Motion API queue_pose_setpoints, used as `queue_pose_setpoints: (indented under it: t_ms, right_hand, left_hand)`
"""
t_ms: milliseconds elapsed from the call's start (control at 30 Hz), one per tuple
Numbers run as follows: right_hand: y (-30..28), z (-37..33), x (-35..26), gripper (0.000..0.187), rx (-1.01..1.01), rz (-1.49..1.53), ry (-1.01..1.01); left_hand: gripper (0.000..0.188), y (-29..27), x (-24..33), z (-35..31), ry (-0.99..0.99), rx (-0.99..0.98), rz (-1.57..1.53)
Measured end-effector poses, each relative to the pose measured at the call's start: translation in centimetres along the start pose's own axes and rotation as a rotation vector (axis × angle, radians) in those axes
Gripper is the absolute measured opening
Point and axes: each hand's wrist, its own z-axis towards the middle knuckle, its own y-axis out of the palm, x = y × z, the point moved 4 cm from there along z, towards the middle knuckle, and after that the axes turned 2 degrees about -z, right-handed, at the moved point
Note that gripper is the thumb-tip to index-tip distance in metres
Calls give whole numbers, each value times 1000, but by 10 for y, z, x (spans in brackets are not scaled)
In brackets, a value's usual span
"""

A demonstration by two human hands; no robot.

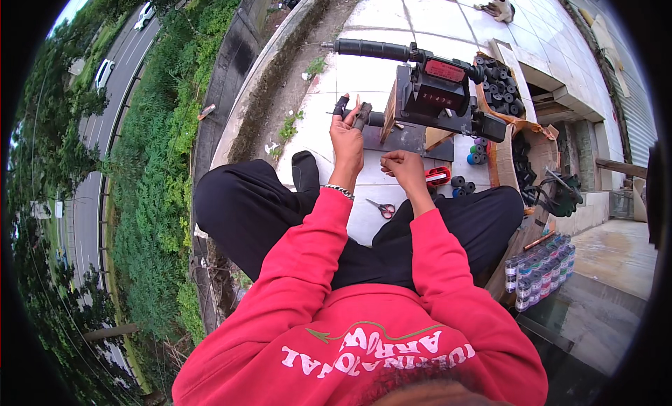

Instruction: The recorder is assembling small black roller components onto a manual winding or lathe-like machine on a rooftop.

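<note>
My left hand, a black wrap on one finger, is raised with a small dark grey cylindrical piece held between thumb and fingers. Lower and to its right, my right hand has its fingertips pinched together; whatever may be in them is too small to make out. Just beyond both hands stands a black winding machine with a counter and a black rod reaching left. A dark cylinder sticks out low on the machine's left side, close to the grey piece.
Scissors lie between my legs. A red object and small spools sit near my right knee. Boxes of black spools stand right of the machine, a plastic-wrapped spool pack nearer. A cat rests far off; a low wall runs left.
</note>
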Motion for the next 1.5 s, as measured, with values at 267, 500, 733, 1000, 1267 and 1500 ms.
queue_pose_setpoints:
  t_ms: [267,500,733,1000,1267,1500]
  right_hand:
    - [-34,-89,-160,12,34,-89,-393]
    - [-66,-105,-287,16,242,-406,-967]
    - [-66,-50,-307,19,187,-361,-749]
    - [-55,-36,-299,21,164,-377,-813]
    - [-50,-27,-291,20,223,-418,-832]
    - [-47,-22,-286,20,300,-450,-827]
  left_hand:
    - [84,59,37,-13,58,-110,-70]
    - [88,104,58,-19,118,-93,-196]
    - [89,117,56,-13,159,-80,-280]
    - [85,124,58,-5,199,-46,-222]
    - [83,130,70,-12,246,1,-215]
    - [80,132,69,-12,237,4,-222]
